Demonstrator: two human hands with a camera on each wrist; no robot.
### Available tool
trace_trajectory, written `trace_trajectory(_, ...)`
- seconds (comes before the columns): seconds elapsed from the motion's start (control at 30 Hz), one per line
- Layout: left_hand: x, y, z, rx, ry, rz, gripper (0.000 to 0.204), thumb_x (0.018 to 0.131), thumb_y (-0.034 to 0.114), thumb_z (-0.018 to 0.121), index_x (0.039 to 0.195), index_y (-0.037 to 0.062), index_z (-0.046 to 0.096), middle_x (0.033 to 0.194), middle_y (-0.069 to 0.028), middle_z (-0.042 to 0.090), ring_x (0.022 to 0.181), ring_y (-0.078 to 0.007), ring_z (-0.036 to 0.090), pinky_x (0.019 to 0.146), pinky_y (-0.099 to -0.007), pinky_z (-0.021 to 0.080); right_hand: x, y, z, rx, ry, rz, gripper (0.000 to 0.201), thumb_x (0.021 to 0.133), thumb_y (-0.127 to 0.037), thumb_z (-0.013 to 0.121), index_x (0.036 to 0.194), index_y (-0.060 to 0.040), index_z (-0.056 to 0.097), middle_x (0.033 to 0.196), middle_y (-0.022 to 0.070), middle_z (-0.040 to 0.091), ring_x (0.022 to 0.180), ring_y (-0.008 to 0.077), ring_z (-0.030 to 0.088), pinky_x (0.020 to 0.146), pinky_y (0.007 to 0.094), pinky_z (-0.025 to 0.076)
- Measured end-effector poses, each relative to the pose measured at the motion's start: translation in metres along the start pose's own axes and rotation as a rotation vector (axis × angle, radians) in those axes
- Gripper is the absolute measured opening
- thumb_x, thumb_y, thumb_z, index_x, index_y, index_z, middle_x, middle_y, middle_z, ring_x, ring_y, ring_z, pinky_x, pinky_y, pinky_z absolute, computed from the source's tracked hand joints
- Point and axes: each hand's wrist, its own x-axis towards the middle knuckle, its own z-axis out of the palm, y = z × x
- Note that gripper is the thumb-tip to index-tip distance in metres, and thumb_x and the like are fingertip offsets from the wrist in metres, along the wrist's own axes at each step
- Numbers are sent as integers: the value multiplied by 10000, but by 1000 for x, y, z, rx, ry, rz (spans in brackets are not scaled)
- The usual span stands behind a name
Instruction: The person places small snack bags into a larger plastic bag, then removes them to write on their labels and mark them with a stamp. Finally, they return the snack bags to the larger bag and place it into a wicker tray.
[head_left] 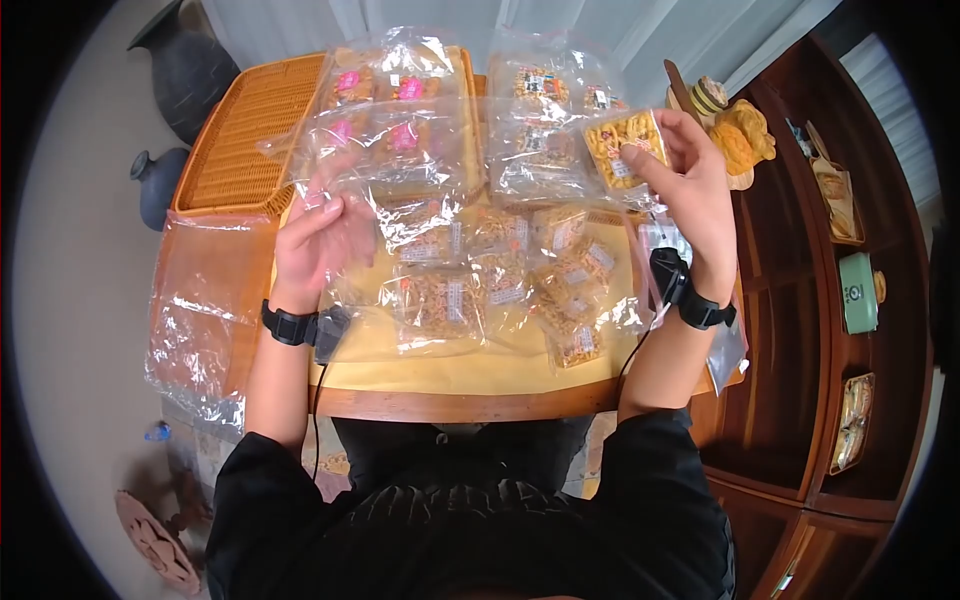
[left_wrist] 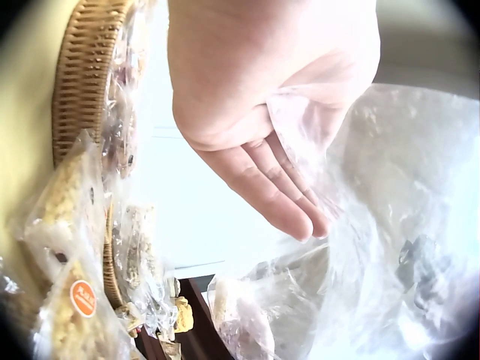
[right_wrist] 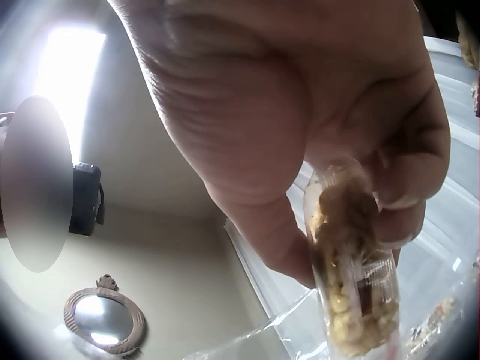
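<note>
In the head view, the left hand (head_left: 315,240) holds a large clear plastic bag (head_left: 430,285) by its left side. The left wrist view shows the bag's film (left_wrist: 300,127) caught in the left hand (left_wrist: 270,82), its fingers extended. The right hand (head_left: 695,190) pinches a wrapped yellow snack packet (head_left: 608,148) between thumb and fingers, above the bag's right side. Seen edge-on in the right wrist view, the packet (right_wrist: 349,300) is gripped by the right hand (right_wrist: 300,112). Several wrapped snacks (head_left: 575,290) show on the table, some through the film.
Behind the hands, pink-labelled packets (head_left: 405,137) and more snacks (head_left: 540,85) lie under plastic by a wicker tray (head_left: 240,140). Clear bags (head_left: 200,310) lie at the left. Dark vases (head_left: 180,80) stand back left; a wooden shelf (head_left: 770,400) is at the right.
</note>
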Motion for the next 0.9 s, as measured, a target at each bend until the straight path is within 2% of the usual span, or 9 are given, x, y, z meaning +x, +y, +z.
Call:
trace_trajectory(0.13,0,0,1,11,-19,11,598,970,122,527,1517,25,306,1043,-221,693,716,-290,682,579,-383,555,0,-6,6,51,30,-37,415,868,-54,744,1217,58,550,1073,88,706,939,109,662,801,243,533)
trace_trajectory(0.23,2,0,4,-22,107,1,589,975,131,526,1512,20,314,1053,-213,693,745,-271,683,626,-374,555,-3,-9,6,177,-41,-81,420,878,-49,734,1236,48,536,1079,83,705,922,100,662,778,238,535)
trace_trajectory(0.3,4,1,0,86,5,-7,588,975,130,526,1512,16,316,1065,-208,693,780,-250,682,681,-365,549,-5,-11,4,231,-81,-128,419,884,-46,728,1242,44,531,1082,81,704,912,96,662,769,238,536)
trace_trajectory(0.43,3,4,-1,88,-48,-17,586,975,132,523,1512,16,319,1074,-200,693,813,-241,680,716,-345,546,-10,-15,-4,144,-19,12,411,867,-32,705,1234,47,538,1047,69,710,886,101,665,747,226,522)
trace_trajectory(0.53,1,5,4,53,70,56,599,966,117,538,1513,13,317,1057,-181,692,838,-242,680,694,-338,559,-16,-17,-13,16,56,78,378,836,-28,670,1196,48,583,989,58,716,861,92,655,745,225,505)
trace_trajectory(0.6,3,3,15,-78,247,148,613,954,92,552,1512,6,313,1030,-165,693,831,-252,679,655,-353,569,-17,-8,-19,-81,-9,107,343,827,-39,673,1152,53,617,970,63,717,852,81,640,762,240,504)
trace_trajectory(0.63,3,3,15,-79,246,147,613,954,92,552,1512,6,313,1030,-165,693,831,-252,679,655,-353,569,-19,-11,-19,-81,-57,167,334,823,-47,685,1134,61,631,963,62,719,853,74,630,771,241,499)
trace_trajectory(0.8,0,4,2,-52,89,144,594,952,77,545,1499,-4,329,963,-174,680,799,-272,672,628,-393,576,-19,-13,-15,-91,-199,200,365,831,-50,691,1169,66,619,975,58,718,868,70,630,770,224,495)
trace_trajectory(0.9,-1,3,1,-29,97,154,584,950,81,552,1489,0,342,954,-189,672,782,-279,671,628,-398,577,-18,-19,-7,1,-268,235,377,837,-54,705,1181,67,612,979,57,717,857,61,624,745,214,489)
